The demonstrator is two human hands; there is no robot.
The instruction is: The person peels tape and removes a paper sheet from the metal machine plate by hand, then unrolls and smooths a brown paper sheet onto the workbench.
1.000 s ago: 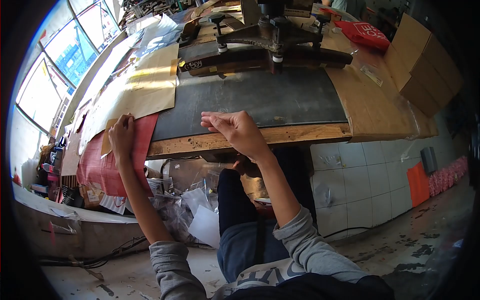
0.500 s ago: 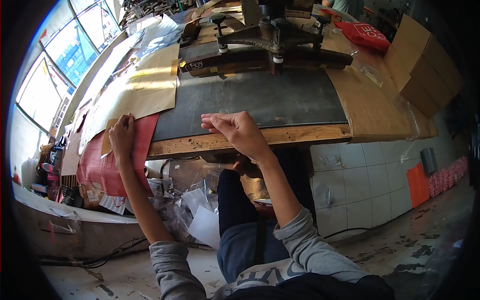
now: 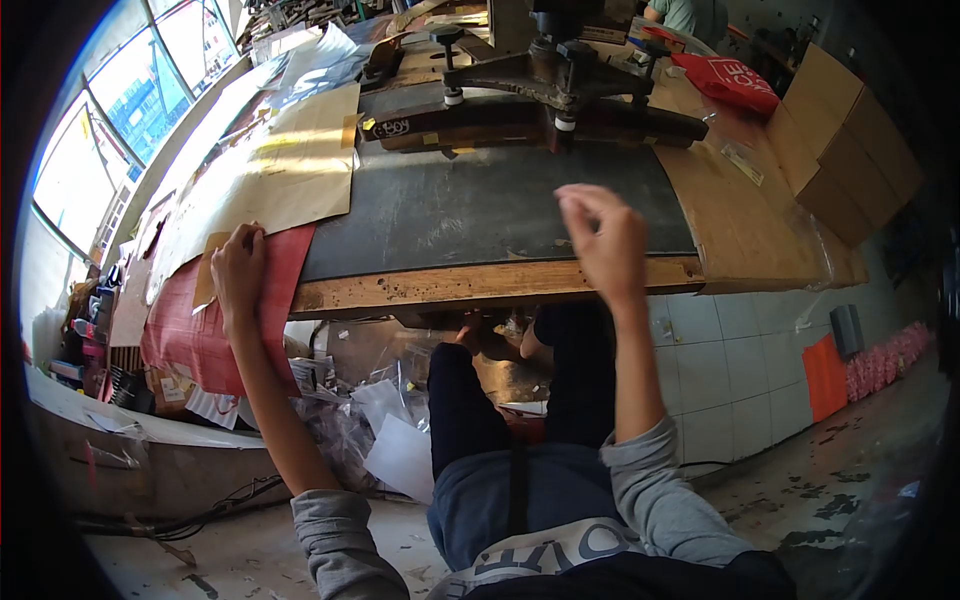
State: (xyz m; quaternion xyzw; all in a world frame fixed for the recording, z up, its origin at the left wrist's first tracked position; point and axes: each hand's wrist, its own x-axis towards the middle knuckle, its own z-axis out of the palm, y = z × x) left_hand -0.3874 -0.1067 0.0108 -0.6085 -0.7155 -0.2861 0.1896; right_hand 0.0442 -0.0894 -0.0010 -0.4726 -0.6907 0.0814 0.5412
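My left hand (image 3: 238, 270) rests at the left of the workbench, fingers curled, over a red sheet (image 3: 275, 300) and beside the edge of a large cream paper sheet (image 3: 310, 165). Whatever may be under those fingers is hidden. Over the right part of a black work mat (image 3: 450, 215), my right hand (image 3: 608, 245) is raised with thumb and fingers drawn together. Anything in that pinch is too small to make out. Behind the mat stands a dark metal press frame (image 3: 560, 80) with a curved lower bar (image 3: 520, 125).
A wooden edge (image 3: 480, 285) runs along the bench front. On the right are brown board (image 3: 720, 220), an open cardboard box (image 3: 840, 140) and a red bag (image 3: 728, 82). Clear plastic scraps (image 3: 385, 400) lie below. Another person (image 3: 690, 18) is at the back.
My right hand has moved right across the mat and risen, turning fingers-up. My left hand stays almost where it was on the red sheet. The view has shifted slightly.
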